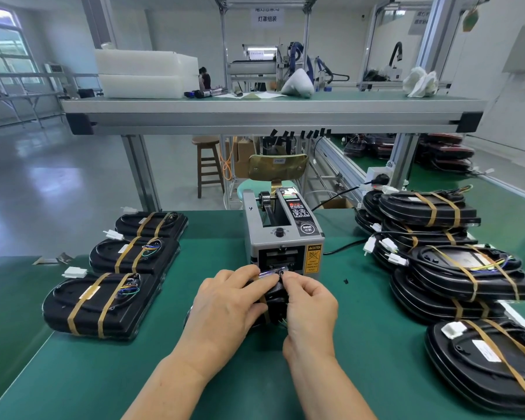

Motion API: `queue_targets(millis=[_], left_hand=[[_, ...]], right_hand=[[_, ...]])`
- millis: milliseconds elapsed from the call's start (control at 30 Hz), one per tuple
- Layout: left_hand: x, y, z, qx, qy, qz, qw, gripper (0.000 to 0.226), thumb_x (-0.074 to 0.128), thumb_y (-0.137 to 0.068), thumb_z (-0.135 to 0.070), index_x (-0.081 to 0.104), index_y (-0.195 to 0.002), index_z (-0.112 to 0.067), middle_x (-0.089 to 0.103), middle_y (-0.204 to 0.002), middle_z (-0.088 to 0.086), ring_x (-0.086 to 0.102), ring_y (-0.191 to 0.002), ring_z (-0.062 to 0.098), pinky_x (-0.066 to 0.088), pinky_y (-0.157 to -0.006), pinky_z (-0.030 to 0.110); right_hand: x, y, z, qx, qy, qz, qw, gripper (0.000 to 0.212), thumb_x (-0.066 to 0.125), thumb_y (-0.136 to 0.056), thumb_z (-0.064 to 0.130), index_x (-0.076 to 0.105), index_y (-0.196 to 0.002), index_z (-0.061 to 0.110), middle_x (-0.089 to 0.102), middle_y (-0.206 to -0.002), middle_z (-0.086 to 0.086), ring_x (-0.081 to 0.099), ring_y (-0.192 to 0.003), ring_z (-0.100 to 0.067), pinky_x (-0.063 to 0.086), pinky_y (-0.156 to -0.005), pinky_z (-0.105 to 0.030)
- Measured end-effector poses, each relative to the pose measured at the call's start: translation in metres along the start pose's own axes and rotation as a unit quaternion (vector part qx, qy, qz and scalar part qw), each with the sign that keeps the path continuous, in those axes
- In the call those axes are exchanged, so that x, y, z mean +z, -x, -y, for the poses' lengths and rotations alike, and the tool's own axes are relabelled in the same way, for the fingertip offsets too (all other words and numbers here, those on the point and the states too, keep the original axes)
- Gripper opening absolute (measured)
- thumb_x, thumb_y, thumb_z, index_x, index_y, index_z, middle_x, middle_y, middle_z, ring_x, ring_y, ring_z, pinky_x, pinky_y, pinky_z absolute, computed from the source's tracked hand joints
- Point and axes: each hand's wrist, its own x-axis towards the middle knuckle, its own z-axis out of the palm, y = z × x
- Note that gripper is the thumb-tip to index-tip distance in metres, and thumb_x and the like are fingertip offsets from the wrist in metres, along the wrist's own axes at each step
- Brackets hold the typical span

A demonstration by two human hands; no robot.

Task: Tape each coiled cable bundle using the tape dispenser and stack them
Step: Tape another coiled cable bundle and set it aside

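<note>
STEP taping | cable bundle [274, 298] at 6 o'clock of tape dispenser [282, 234] | left hand [234, 298] curled round it | right hand [309, 301] pinches tape strip [272, 272] at the outlet | NEXT probably pull strip free, wrap snugly, stack beside taped bundles [103, 301] at 9 o'clock

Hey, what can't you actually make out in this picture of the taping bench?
Head view only:
Black coiled cable bundle: mostly covered by the left hand and right hand.
Shiny tape strip at the grey tape dispenser: fingertips hide its ends.
Yellow caution label: print too small.
Nearest black taped bundle on the right: cut by the frame's right edge.
</note>
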Motion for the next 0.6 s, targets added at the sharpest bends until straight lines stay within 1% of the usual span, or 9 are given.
queue_targets(millis=[100, 300, 333, 400, 467, 533, 600], left_hand=[[0.0017, 0.0007, 0.0016, 0.006, 0.0, -0.008, 1.0, 0.061, 0.091, -0.063, -0.015, 0.07, -0.118, -0.03, 0.068, -0.111, -0.005, 0.064, -0.08, 0.026, 0.054, -0.062, 0.043], [0.0033, 0.0011, 0.0022, 0.017, 0.005, -0.019, 1.0, 0.064, 0.091, -0.063, -0.016, 0.065, -0.118, -0.034, 0.068, -0.111, -0.005, 0.064, -0.079, 0.026, 0.054, -0.061, 0.043], [0.0028, 0.001, 0.002, 0.016, 0.003, -0.018, 1.0, 0.064, 0.092, -0.062, -0.016, 0.065, -0.118, -0.034, 0.068, -0.11, -0.006, 0.064, -0.078, 0.026, 0.054, -0.061, 0.043], [0.0021, 0.0006, 0.0019, 0.012, -0.003, -0.015, 1.0, 0.062, 0.091, -0.063, -0.016, 0.068, -0.118, -0.032, 0.068, -0.11, -0.005, 0.063, -0.078, 0.026, 0.054, -0.061, 0.043], [0.0017, 0.0007, 0.0014, 0.01, -0.007, -0.013, 1.0, 0.06, 0.091, -0.064, -0.016, 0.07, -0.117, -0.031, 0.068, -0.111, -0.005, 0.064, -0.079, 0.026, 0.054, -0.061, 0.043], [0.0019, 0.0014, 0.001, 0.013, -0.004, -0.012, 1.0, 0.059, 0.09, -0.065, -0.015, 0.07, -0.118, -0.03, 0.068, -0.112, -0.005, 0.064, -0.08, 0.026, 0.054, -0.062, 0.043], [0.0015, 0.0023, 0.001, 0.011, 0.01, -0.013, 1.0, 0.062, 0.089, -0.067, -0.016, 0.065, -0.121, -0.031, 0.067, -0.114, -0.007, 0.064, -0.085, 0.025, 0.053, -0.066, 0.041]], right_hand=[[-0.0004, 0.0005, -0.0011, -0.002, -0.002, 0.001, 1.0, 0.023, 0.071, -0.084, 0.005, 0.075, -0.063, 0.014, 0.074, -0.096, -0.014, 0.071, -0.089, -0.028, 0.059, -0.081, -0.041], [-0.0007, -0.0005, -0.0036, 0.002, -0.01, -0.006, 1.0, 0.022, 0.071, -0.084, 0.004, 0.074, -0.063, 0.011, 0.073, -0.097, -0.017, 0.07, -0.091, -0.034, 0.059, -0.082, -0.045], [-0.001, -0.0007, -0.0037, 0.004, -0.013, -0.011, 1.0, 0.021, 0.071, -0.084, 0.004, 0.074, -0.064, 0.01, 0.073, -0.095, -0.017, 0.071, -0.088, -0.033, 0.06, -0.079, -0.044], [-0.0028, -0.0018, -0.0026, 0.006, -0.023, -0.021, 1.0, 0.018, 0.07, -0.085, 0.003, 0.074, -0.069, 0.009, 0.074, -0.092, -0.016, 0.07, -0.08, -0.027, 0.057, -0.068, -0.036], [-0.0048, -0.0041, -0.0002, 0.009, -0.035, -0.018, 0.999, 0.013, 0.07, -0.086, 0.003, 0.073, -0.074, 0.008, 0.074, -0.092, -0.014, 0.068, -0.076, -0.021, 0.054, -0.063, -0.03], [-0.0061, -0.0061, 0.0017, 0.012, -0.039, -0.012, 0.999, 0.014, 0.071, -0.086, 0.004, 0.073, -0.073, 0.008, 0.074, -0.09, -0.014, 0.068, -0.073, -0.018, 0.054, -0.062, -0.028], [-0.0061, -0.0063, 0.0017, 0.015, -0.043, -0.01, 0.999, 0.016, 0.071, -0.085, 0.004, 0.073, -0.07, 0.009, 0.074, -0.088, -0.015, 0.067, -0.072, -0.02, 0.056, -0.062, -0.032]])
